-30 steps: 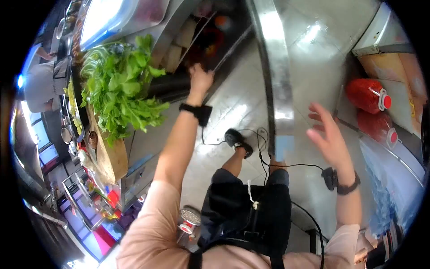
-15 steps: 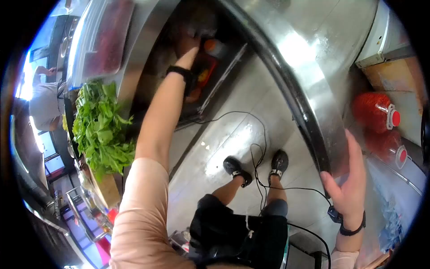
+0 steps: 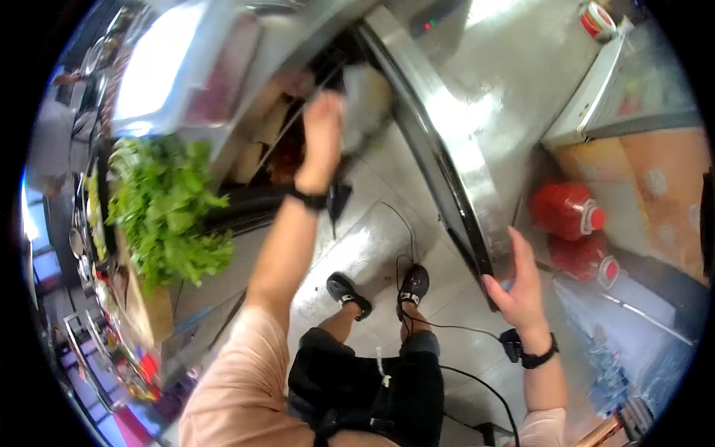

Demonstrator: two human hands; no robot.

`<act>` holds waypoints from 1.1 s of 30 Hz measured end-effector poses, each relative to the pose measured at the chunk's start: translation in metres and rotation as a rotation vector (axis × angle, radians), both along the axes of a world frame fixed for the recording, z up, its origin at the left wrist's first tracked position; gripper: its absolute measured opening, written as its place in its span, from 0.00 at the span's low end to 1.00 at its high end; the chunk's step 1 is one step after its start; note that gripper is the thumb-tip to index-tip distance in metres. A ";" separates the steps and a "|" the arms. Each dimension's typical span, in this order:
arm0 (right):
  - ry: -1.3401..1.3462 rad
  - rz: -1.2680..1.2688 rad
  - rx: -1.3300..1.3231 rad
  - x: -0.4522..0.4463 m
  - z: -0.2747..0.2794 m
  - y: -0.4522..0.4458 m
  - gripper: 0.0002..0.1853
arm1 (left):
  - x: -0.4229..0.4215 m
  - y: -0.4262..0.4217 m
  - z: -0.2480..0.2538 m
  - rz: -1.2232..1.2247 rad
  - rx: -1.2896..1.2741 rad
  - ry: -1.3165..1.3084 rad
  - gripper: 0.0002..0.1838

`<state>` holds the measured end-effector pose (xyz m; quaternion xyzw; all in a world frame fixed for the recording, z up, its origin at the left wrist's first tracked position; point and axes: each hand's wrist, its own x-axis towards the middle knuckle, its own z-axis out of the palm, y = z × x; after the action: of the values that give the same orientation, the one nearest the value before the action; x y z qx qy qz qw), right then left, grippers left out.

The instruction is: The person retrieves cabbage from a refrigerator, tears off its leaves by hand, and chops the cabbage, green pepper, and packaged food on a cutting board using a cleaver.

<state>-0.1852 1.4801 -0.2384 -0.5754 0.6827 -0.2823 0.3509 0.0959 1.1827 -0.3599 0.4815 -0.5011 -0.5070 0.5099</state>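
My left hand (image 3: 325, 138) is blurred in front of the open stainless steel cabinet (image 3: 279, 160), its fingers closed. Against those fingers hangs a pale, bag-like thing (image 3: 366, 97), too smeared to name closely; it appears to be in my grip. Behind the hand, a wire shelf and several food items show dimly inside the cabinet. My right hand (image 3: 523, 289) grips the lower end of the cabinet door (image 3: 477, 175), thumb on the black-gasket side and fingers along the steel face.
Leafy greens (image 3: 167, 212) lie on the counter at left, near a clear plastic tub (image 3: 223, 74) with reddish contents. Two large red-filled jugs (image 3: 570, 211) stand at right beside a cardboard box (image 3: 659, 186). A black cable (image 3: 477, 380) trails past my feet.
My left hand has come out of the dark cabinet interior, with the pale bag-like thing now beside its fingers. The right hand remains on the door, and the view has shifted.
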 end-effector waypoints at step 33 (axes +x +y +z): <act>0.063 1.351 -0.040 0.592 0.291 -0.013 0.15 | 0.595 0.370 0.485 0.079 -0.516 -1.029 0.04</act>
<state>0.4073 1.4675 0.0530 -0.8902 0.1775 0.0036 0.4196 0.6906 1.5523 0.1254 0.5443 -0.7738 -0.0496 0.3201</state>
